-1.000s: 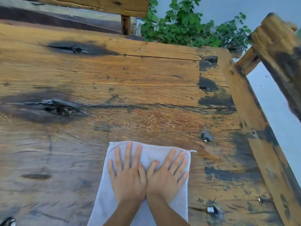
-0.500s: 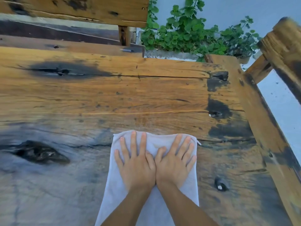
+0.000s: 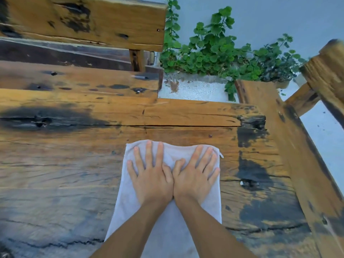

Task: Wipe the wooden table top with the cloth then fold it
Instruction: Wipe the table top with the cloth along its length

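Note:
A white cloth (image 3: 168, 226) lies flat on the rough wooden table top (image 3: 74, 174), stretching from the bottom edge of the view toward the table's far edge. My left hand (image 3: 151, 176) and my right hand (image 3: 195, 175) press side by side on the cloth's far end, fingers straight and spread, thumbs touching. The cloth's far hem sits just short of a long crack in the wood.
A wooden bench (image 3: 78, 77) with a plank backrest (image 3: 89, 21) stands beyond the table's far edge. A white planter (image 3: 193, 87) with green leaves (image 3: 214, 51) sits at the far right corner. Another wooden bench plank (image 3: 297, 146) runs along the right side.
Both hands have pushed the cloth away from me across the table, from near the front toward the far edge. The hands stay flat and together.

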Demonstrator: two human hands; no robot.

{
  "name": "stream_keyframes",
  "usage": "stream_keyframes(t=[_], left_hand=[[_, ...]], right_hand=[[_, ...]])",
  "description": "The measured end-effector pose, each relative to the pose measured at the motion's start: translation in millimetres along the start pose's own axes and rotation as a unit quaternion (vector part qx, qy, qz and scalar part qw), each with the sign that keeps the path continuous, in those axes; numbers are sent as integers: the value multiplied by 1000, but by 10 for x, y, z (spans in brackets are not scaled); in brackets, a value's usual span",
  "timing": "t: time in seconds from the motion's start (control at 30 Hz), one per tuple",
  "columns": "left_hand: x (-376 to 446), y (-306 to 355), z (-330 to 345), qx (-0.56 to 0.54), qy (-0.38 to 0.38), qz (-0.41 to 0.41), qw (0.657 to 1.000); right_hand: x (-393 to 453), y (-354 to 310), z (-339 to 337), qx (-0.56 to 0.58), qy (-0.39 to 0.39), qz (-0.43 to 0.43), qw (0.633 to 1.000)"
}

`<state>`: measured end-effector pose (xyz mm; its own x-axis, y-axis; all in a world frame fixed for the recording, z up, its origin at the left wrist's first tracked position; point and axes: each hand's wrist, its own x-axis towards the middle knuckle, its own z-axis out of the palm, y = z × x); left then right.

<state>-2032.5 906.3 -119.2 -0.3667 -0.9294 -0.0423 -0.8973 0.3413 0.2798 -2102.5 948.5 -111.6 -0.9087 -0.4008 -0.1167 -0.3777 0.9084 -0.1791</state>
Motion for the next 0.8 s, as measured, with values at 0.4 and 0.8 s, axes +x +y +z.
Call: stream_keyframes(t=[0.4,0.8], left_hand=[[1612,738,88,-12,4,-38,999],[2257,1037,111,-9,8,-89,996]], right_hand=[[1693,-680,-118,46,2,-25,999],[2385,-973,-165,10,-23,-58,998]])
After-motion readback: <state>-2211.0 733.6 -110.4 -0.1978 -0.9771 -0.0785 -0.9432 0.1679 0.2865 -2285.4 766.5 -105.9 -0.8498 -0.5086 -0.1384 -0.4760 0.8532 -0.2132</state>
